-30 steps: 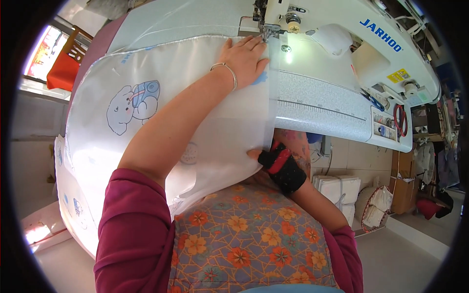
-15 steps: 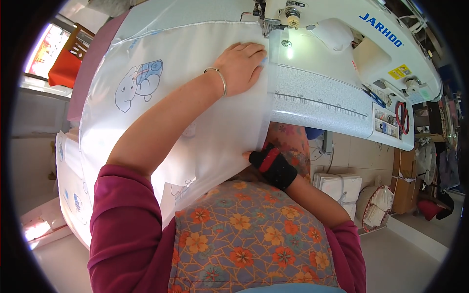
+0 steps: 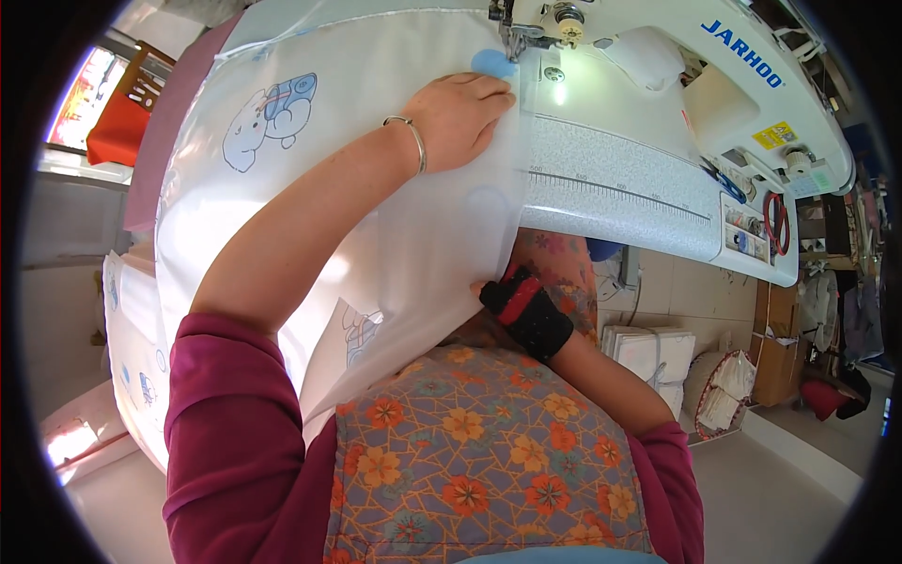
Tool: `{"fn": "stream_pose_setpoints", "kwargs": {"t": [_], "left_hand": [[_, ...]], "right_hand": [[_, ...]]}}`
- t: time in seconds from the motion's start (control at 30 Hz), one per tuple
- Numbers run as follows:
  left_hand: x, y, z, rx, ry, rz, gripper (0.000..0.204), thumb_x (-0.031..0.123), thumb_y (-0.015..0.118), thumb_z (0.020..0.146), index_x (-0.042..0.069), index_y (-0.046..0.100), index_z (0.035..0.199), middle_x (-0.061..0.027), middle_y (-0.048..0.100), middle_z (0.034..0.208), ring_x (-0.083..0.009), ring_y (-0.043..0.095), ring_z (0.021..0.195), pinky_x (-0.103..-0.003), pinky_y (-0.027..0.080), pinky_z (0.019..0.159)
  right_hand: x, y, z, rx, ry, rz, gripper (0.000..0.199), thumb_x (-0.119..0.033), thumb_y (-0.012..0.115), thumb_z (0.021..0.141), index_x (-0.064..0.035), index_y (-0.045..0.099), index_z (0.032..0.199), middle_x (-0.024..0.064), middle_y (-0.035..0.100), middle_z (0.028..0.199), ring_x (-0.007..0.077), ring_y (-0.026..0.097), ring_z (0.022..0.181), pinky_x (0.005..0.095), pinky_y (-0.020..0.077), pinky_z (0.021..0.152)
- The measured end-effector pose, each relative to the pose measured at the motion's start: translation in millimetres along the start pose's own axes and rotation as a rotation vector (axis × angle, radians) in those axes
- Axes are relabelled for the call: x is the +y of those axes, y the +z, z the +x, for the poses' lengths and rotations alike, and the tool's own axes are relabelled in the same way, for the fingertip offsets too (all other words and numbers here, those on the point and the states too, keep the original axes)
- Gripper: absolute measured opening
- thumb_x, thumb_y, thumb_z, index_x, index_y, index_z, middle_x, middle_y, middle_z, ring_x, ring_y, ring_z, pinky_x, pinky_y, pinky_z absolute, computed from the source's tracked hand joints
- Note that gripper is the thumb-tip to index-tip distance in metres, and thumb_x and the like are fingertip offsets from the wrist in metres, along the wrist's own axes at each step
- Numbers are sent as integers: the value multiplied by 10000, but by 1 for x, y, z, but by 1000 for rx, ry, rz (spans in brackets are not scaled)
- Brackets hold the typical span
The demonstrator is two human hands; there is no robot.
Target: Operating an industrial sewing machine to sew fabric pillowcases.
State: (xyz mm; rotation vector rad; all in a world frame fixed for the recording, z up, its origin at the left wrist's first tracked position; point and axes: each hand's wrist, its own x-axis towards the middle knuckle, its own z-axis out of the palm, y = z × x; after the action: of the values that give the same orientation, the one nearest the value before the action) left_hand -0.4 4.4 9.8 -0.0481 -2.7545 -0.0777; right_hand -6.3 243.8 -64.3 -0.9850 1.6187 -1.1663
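The white fabric panel (image 3: 376, 216) is being spread over the bed of the sewing machine (image 3: 620, 188), with its long axis running from the needle area at the far edge of the bed down to the near edge and over it toward the lap. Its straight right-hand edge is being kept in line with the presser foot (image 3: 512, 38), so that the panel is pointing lengthwise at the needle. A printed cartoon figure (image 3: 268, 117) is being shown on the left part of the panel, well apart from the seam line.

The left hand (image 3: 460, 117) is being laid flat on top of the panel, just before the presser foot. Its fingers (image 3: 493, 99) are being held close together and extended toward the right-hand edge, with the fabric lying beneath them and their tips reaching that edge. A thin metal bangle (image 3: 413, 141) is being worn at the wrist.

The right hand (image 3: 526, 310) is being held at the near edge of the bed, wrapped in a black and red wrist support. The lower end of the panel's right-hand edge is being touched there; whether its fingers are pinching the fabric cannot be told, since they are being hidden by the cloth and the support.
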Motion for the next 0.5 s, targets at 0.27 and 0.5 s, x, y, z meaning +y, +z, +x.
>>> {"fn": "stream_pose_setpoints", "kwargs": {"t": [0.27,0.5], "left_hand": [[-13,2,2,43,27,-19,274,82,514,837,56,595,1098,-73,582,1160,-255,533,1106,-349,428,968],[-38,7,21,11,-43,-57,265,76,520,825,74,616,1072,-32,591,1142,-234,543,1090,-338,451,937]], "right_hand": [[-13,-6,1,72,-5,118,337,-150,560,841,11,566,1137,166,634,1027,274,598,998,355,458,865],[0,2,11,67,-170,42,286,-146,569,810,-5,602,1056,188,644,941,323,625,904,381,500,781]]}}
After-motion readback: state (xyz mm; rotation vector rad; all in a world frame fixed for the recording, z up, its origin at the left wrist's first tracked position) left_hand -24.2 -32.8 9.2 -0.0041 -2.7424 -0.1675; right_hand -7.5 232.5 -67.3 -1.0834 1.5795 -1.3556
